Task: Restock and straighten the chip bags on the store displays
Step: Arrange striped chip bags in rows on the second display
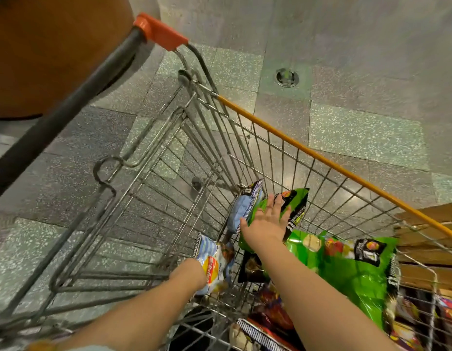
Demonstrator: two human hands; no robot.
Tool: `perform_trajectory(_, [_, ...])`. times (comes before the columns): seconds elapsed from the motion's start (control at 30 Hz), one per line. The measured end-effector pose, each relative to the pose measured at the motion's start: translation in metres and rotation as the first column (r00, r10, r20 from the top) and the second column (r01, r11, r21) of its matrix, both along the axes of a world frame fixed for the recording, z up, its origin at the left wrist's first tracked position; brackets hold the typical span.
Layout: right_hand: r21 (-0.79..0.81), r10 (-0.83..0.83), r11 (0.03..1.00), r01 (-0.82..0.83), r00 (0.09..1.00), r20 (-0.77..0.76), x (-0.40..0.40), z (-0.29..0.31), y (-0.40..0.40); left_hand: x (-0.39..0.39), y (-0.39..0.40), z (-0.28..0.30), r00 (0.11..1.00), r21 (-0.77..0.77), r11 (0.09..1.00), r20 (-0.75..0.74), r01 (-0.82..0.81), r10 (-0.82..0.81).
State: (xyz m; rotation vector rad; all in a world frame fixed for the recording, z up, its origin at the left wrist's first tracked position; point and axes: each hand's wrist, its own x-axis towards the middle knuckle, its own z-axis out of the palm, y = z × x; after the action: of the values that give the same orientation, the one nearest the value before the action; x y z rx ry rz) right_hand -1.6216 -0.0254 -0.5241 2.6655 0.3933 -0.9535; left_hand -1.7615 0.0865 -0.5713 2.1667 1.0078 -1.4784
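Chip bags (346,262) in cart (308,150), seemingly toward its right side.

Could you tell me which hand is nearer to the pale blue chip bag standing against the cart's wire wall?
Right. The right hand lies beside the pale blue bag, thumb touching it; the left hand is farther back.

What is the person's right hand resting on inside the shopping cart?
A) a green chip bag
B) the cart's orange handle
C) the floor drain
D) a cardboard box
A: the right hand lies spread, fingers open, flat on a green chip bag in the wire cart, well below the orange side rail and far from the drain in the floor.
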Motion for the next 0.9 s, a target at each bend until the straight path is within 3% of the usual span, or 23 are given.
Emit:
perform_trajectory(0.17, [-0.002,-0.001,1.000,0.001,0.999,0.040,0.010,-0.013,0.013,-0.003,0.005,-0.011,0.994,-0.036,0.998,0.087,-0.058,0.061])
perform_trajectory(0.27, [-0.018,0.095,0.995,-0.094,0.994,0.050,0.013,-0.014,0.019,-0.003,0.006,-0.017,0.982,-0.105,0.985,0.111,-0.140,0.151])
perform_trajectory(0.37, [0.023,0.219,0.975,-0.221,0.973,0.079,0.016,-0.015,0.021,-0.002,0.003,-0.013,0.979,-0.074,0.991,0.159,-0.114,0.125])
perform_trajectory(0.5, [-0.064,0.358,0.933,-0.353,0.928,0.101,0.025,-0.018,0.013,0.005,-0.002,-0.012,0.963,-0.075,0.993,0.250,-0.088,0.104])
perform_trajectory(0.83, [0.160,0.274,0.948,-0.274,0.961,0.019,0.042,-0.033,0.009,0.011,-0.013,-0.013,0.940,-0.139,0.989,0.329,-0.046,0.090])
perform_trajectory(0.9, [0.122,0.322,0.937,-0.327,0.945,0.058,0.043,-0.033,0.009,0.012,-0.015,-0.013,0.945,-0.134,0.991,0.321,-0.022,0.065])
